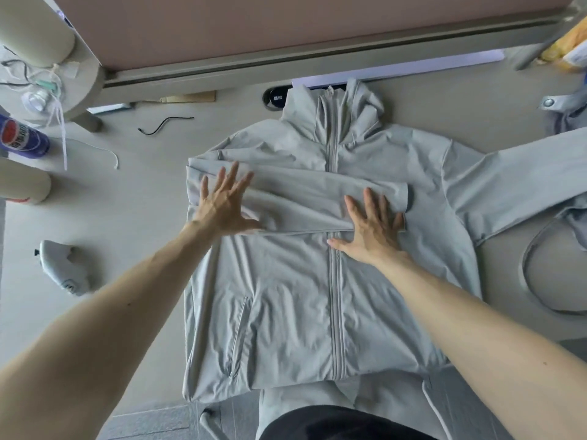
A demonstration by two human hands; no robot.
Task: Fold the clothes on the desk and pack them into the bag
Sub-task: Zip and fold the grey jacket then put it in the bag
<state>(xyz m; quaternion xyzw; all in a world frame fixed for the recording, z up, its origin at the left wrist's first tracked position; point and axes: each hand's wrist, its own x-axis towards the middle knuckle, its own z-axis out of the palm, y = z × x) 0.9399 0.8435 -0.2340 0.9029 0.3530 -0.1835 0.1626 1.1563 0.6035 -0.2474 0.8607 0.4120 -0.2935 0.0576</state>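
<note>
Jacket (pixel 286 312) lies flat on surface (pixel 143 192), one sleeve (pixel 301 188) folded across chest. Left hand (pixel 227 201) and right hand (pixel 373 231) press sleeve, fingers spread wide, gripping nothing.

Home desk (pixel 143 192) setting: cable grommet (pixel 276 98), soda bottle (pixel 22 138), loose cords (pixel 165 123)

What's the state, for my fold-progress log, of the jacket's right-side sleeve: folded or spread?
Spread. The right sleeve lies stretched out on the desk; only the left sleeve is folded across the chest.
</note>
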